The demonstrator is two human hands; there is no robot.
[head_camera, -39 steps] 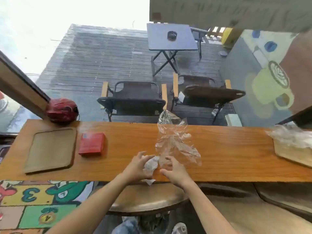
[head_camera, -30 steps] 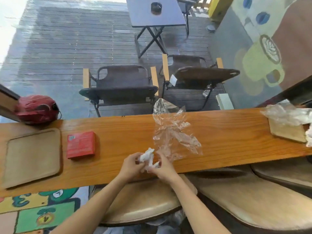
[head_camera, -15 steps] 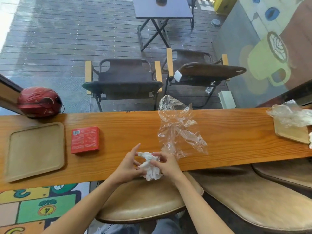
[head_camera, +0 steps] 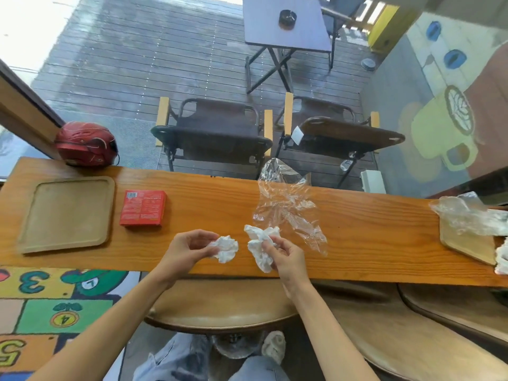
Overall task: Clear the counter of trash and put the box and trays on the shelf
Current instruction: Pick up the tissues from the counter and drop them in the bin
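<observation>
Half a second on, the single wad of tissue once shared between both hands is parted into two. At the near edge of the long orange-brown wooden counter [head_camera: 357, 243], the left hand [head_camera: 187, 250] pinches a small crumpled white tissue ball [head_camera: 224, 247] between thumb and fingertips, while the right hand [head_camera: 287, 257] closes its fingers on a larger, looser crumpled white tissue [head_camera: 259, 247], both lifted just above the wood, apparently so the trash can be carried off. Just beyond the right hand, a sheet of clear crinkled plastic wrap [head_camera: 286, 204] lies from mid-counter to the far edge, not yet collected. Toward the left end sits a flat red cardboard box [head_camera: 143, 207], with a square tan wooden tray [head_camera: 66, 213] beside it near the left corner. At the right end, a second tan wooden tray [head_camera: 467, 246] bears more clear plastic and white paper [head_camera: 472, 215]. On the far left corner rests a red motorcycle helmet [head_camera: 86, 144]. Box and trays await shelving; no shelf is in view.
</observation>
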